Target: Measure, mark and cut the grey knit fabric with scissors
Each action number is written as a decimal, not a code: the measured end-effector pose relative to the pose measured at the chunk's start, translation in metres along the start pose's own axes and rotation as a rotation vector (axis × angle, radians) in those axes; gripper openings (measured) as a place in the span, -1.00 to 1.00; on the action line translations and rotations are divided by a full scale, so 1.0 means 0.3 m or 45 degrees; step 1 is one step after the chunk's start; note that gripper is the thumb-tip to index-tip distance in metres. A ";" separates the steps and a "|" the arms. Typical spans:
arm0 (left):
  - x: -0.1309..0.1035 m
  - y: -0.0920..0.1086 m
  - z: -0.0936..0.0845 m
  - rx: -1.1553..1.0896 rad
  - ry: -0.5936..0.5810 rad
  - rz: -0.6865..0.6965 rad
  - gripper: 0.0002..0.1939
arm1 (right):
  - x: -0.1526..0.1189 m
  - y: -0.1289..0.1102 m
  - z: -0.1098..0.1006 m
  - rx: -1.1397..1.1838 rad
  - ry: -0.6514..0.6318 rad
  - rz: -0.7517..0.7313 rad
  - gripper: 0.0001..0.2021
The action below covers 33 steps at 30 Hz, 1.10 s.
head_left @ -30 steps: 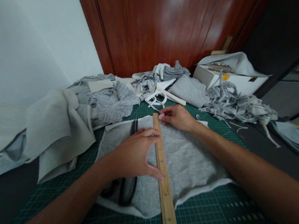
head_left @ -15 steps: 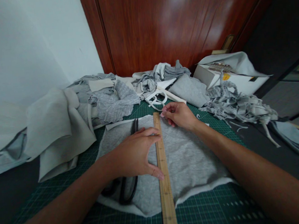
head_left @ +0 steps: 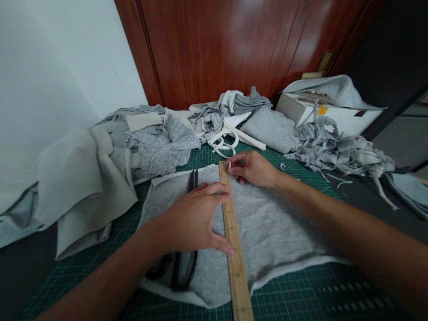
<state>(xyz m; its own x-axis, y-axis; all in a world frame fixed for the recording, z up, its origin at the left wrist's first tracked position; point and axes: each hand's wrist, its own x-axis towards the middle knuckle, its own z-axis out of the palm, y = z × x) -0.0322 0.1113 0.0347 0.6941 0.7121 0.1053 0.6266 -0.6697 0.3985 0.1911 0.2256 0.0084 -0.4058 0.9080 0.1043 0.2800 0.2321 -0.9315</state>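
A wooden ruler (head_left: 234, 238) lies lengthwise over a piece of grey fabric (head_left: 275, 225) on the green cutting mat. My left hand (head_left: 194, 219) rests with spread fingers, its fingertips and thumb pressing on the ruler's left side. Beneath that hand, black-handled scissors (head_left: 185, 278) lie on the fabric, partly covered. Near the ruler's far end my right hand (head_left: 252, 168) is closed in a pinch on a small pale piece of chalk (head_left: 230, 164), close to the ruler's right edge and the fabric's far edge.
The green cutting mat (head_left: 286, 304) spreads under everything. Piled grey and white fabric (head_left: 163, 145) lines the back and left. White strips (head_left: 224, 142) lie beyond the ruler. At the right are shredded scraps (head_left: 340, 152) and a white box (head_left: 307, 112). A wooden door (head_left: 234, 44) stands behind.
My right hand has shifted slightly left and nearer, bringing the chalk up to the ruler's edge. My left hand and the ruler stay in place.
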 end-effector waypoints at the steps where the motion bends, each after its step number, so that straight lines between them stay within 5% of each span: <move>1: 0.001 0.001 -0.001 0.006 -0.006 -0.002 -0.11 | 0.001 0.002 0.001 0.021 0.026 0.005 -0.92; 14: -0.001 -0.002 0.002 0.012 -0.024 -0.004 -0.04 | 0.006 0.011 0.004 0.356 0.117 0.042 -0.80; 33: 0.003 0.002 -0.001 0.068 -0.021 0.005 0.04 | 0.035 0.043 0.003 0.254 0.161 -0.056 -0.82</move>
<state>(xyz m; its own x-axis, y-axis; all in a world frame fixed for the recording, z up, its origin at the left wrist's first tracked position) -0.0313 0.1115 0.0352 0.7020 0.7064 0.0912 0.6418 -0.6828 0.3491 0.1897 0.2379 -0.0030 -0.2980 0.9379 0.1776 0.0821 0.2105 -0.9741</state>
